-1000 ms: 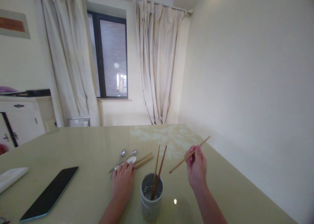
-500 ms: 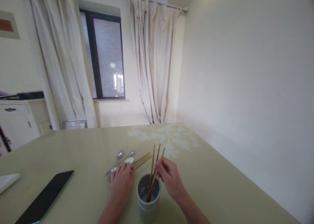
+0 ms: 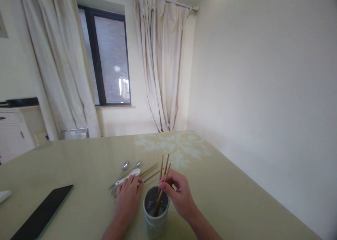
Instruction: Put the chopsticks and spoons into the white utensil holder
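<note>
A grey-white cylindrical cup [image 3: 156, 227] stands upright on the table, with several brown chopsticks [image 3: 166, 162] leaning in it. The thumb and fingertips of my right hand [image 3: 179, 191] are closed on one of these chopsticks above the rim. To the left of the cup, my left hand [image 3: 128, 194] lies palm down over the loose cutlery. One loose chopstick [image 3: 154, 175] runs out from between its thumb and index finger; the grip is partly hidden. Just beyond those fingers are a white spoon [image 3: 135, 172], two metal spoons [image 3: 125, 165] and more wooden chopsticks [image 3: 149, 170].
A dark phone-like slab [image 3: 43, 212] lies at the left of the green table [image 3: 86, 162], with part of a white object [image 3: 4, 195] at the edge. A white wall [image 3: 263, 127] borders the table's right side. Curtains [image 3: 164, 64] and a window stand behind.
My right hand has shifted slightly left, and the chopstick it holds now stands closer to the others in the cup. By my left hand, one loose chopstick has swung apart from the rest.
</note>
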A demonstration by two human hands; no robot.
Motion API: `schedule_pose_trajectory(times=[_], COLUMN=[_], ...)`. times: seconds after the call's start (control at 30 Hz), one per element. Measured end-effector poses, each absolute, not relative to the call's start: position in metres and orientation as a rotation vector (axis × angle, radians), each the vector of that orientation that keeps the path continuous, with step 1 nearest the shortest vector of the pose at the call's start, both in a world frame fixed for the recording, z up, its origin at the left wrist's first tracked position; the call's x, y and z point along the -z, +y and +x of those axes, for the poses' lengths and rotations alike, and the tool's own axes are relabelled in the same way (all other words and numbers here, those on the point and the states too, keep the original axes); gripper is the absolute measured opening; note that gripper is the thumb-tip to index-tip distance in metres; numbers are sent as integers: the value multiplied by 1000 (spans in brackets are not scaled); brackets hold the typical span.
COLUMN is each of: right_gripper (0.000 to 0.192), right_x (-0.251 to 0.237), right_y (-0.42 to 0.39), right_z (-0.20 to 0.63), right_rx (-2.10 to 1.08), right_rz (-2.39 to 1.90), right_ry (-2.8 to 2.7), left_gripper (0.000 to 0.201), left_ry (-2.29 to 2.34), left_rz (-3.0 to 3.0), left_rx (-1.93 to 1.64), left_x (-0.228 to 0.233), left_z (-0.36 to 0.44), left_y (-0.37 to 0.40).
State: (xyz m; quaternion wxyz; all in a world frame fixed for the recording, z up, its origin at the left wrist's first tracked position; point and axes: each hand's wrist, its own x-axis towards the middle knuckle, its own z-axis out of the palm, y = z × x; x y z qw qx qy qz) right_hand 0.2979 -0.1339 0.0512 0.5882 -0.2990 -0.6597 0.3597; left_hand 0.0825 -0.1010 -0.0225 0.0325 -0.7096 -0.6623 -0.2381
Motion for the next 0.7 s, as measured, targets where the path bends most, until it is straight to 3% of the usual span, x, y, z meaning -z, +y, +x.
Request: schedule_pose_trajectory(times=[0.47,0.7], right_gripper=[43,47], right_x=[-52,-56], right_y=[-137,-123], right_z=[296,305], right_rx=[-886,-908], right_rz=[-764,-752], right_ry=[-1472,-1150], left_gripper=[28,26], left_ry=[-2031,-2027], left_rz=[-2210,-2209], left_rx=[774,813], left_x=[24,25], left_z=[83,83], left_y=[-100,-99])
